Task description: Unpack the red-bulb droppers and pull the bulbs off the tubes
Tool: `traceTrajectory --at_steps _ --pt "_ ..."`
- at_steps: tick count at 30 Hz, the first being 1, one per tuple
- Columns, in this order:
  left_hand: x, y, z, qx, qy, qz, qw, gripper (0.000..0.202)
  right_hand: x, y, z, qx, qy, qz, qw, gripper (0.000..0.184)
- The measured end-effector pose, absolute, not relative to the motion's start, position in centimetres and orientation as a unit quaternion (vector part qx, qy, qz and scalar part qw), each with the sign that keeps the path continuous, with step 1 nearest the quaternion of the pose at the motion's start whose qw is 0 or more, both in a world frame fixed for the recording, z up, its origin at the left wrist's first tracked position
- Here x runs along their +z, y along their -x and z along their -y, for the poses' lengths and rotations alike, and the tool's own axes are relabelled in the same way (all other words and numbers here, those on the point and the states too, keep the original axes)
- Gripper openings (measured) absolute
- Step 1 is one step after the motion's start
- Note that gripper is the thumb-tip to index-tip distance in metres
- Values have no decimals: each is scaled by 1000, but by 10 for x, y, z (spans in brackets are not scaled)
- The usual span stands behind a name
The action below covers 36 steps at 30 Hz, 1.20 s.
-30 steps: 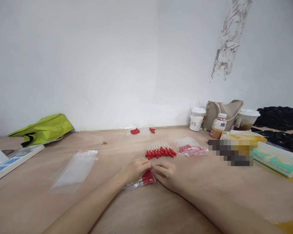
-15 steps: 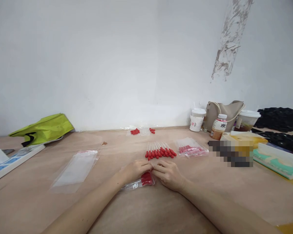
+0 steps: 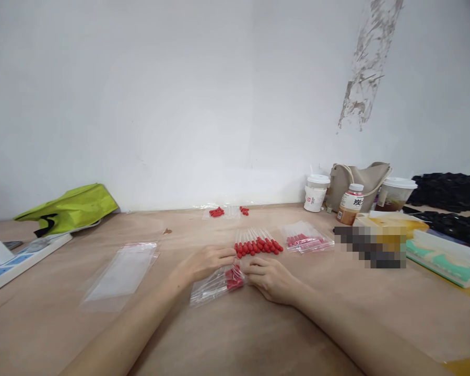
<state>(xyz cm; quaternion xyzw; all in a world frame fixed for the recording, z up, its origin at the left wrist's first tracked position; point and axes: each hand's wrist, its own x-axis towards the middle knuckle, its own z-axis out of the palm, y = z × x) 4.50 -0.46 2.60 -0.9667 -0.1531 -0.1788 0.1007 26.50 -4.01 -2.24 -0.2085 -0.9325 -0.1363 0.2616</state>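
bag [image 3: 203, 296] of sticks [image 3: 215, 284] lies nearly crosswise, red ends [image 3: 234, 282] pointing right.

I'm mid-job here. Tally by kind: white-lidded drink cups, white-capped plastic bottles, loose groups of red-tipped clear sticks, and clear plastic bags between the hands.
White-lidded drink cups: 2
White-capped plastic bottle: 1
Loose group of red-tipped clear sticks: 1
Clear plastic bag showing red ends: 1
Total: 5
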Motion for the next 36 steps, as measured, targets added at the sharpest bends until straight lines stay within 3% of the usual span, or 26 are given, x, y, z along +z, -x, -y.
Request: traceTrajectory --at_steps 3,8,15,23,28,36 --pt "30 -45 9 -141 973 154 97 29 -20 -268 47 -13 265 918 295 13" --pt "13 -46 25 -200 940 274 -48 28 -22 -264 47 147 355 855 349 19" --pt "0 -4 55 -184 922 300 -160 57 -22 -254 43 182 327 857 355 30" --pt "-8 -10 54 -219 893 352 -178 46 -13 -252 37 312 302 850 297 35" --pt "-3 -13 54 -234 896 333 -177 42 -22 -244 38 289 378 807 350 36" --pt "-2 -13 55 -226 895 343 -173 41 -20 -239 43 233 404 813 349 31"
